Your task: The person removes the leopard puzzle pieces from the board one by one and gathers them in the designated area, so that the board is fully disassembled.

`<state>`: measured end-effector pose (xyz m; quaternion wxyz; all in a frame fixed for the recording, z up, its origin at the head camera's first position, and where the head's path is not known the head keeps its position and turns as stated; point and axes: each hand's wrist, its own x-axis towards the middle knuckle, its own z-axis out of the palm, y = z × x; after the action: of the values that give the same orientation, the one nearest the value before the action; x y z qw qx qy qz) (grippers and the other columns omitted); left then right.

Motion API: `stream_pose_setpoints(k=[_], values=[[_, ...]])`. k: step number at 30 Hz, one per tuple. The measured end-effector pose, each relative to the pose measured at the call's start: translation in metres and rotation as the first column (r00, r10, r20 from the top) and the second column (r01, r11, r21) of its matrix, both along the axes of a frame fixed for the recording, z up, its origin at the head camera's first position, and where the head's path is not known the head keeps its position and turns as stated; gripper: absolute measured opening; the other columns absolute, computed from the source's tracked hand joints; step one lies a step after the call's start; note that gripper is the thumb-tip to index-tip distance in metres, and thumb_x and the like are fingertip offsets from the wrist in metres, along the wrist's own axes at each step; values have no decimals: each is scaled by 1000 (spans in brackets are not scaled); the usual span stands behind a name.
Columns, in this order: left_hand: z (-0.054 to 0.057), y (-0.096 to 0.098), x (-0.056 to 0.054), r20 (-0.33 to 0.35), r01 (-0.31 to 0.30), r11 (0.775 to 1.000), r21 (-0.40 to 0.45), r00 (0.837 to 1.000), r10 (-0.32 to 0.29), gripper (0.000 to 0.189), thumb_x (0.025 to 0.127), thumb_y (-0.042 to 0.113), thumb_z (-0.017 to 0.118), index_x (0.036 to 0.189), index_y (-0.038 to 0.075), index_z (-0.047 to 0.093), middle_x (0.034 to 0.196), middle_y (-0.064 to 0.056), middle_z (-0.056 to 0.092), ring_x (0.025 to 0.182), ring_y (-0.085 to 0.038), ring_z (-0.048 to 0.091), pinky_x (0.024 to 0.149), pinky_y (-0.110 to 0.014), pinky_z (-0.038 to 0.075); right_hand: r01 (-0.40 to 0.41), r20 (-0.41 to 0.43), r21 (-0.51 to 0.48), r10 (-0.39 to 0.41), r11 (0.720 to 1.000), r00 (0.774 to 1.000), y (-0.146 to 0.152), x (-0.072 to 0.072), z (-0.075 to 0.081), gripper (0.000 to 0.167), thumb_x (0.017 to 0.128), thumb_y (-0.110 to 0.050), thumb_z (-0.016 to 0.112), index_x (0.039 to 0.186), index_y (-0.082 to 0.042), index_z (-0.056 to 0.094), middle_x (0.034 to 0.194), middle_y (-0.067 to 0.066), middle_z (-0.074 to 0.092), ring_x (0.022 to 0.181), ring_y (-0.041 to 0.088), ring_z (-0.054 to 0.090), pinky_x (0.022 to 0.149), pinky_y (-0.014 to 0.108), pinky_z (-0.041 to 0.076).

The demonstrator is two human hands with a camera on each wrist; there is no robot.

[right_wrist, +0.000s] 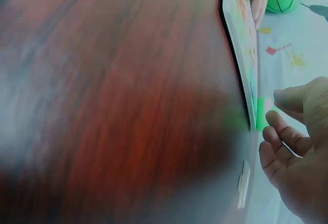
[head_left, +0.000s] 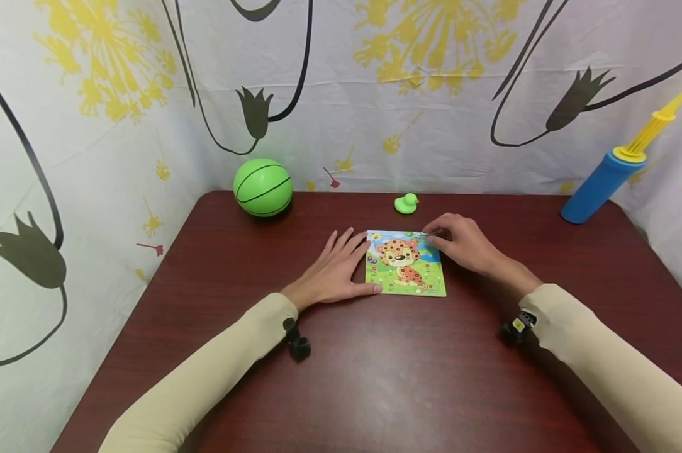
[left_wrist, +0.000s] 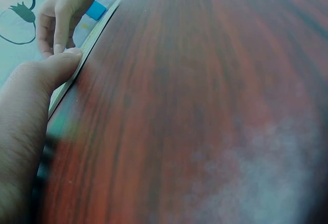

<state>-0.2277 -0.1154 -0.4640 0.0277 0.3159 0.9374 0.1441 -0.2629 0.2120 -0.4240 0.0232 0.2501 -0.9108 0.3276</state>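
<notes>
A square picture board (head_left: 404, 270) with a spotted leopard cub on green and blue lies flat on the table. My left hand (head_left: 338, 267) rests at its left side with the fingers spread, the thumb lying over the lower left corner. At the upper right corner, my right hand (head_left: 462, 242) has its fingers bent, with thumb and index tips close together over the board. A small greyish sliver shows by those tips; I cannot tell whether they pinch it. In the right wrist view, a thin pale flat piece (right_wrist: 243, 185) lies on the table near the right hand.
A small green rubber duck (head_left: 406, 204) sits behind the board. To the back left is a green ball (head_left: 263, 187) with black lines. A blue and yellow hand pump (head_left: 604, 185) stands leaning at the back right, near the patterned curtain (head_left: 318, 107).
</notes>
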Motion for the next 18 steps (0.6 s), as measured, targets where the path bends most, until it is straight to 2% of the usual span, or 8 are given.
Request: stream_pose_setpoints(k=[9, 18], values=[[0, 0, 0, 10, -3, 1000, -8, 1000, 3, 108, 98, 84, 55, 175, 12, 31, 184, -7, 20, 171, -32, 4, 136, -55, -5, -34, 22, 6, 34, 999, 999, -16, 0, -1, 19, 106, -6, 74, 122, 1, 80, 117, 17, 73, 103, 29, 64, 89, 50, 52], [0, 0, -1, 1, -3, 1000, -17, 1000, 3, 107, 98, 84, 54, 175, 13, 31, 184, -6, 19, 171, -32, 5, 136, -56, -3, -81, 32, -1, 81, 997, 996, -28, 1, -1, 17, 105, -5, 75, 120, 1, 81, 114, 14, 73, 99, 28, 68, 83, 46, 55]])
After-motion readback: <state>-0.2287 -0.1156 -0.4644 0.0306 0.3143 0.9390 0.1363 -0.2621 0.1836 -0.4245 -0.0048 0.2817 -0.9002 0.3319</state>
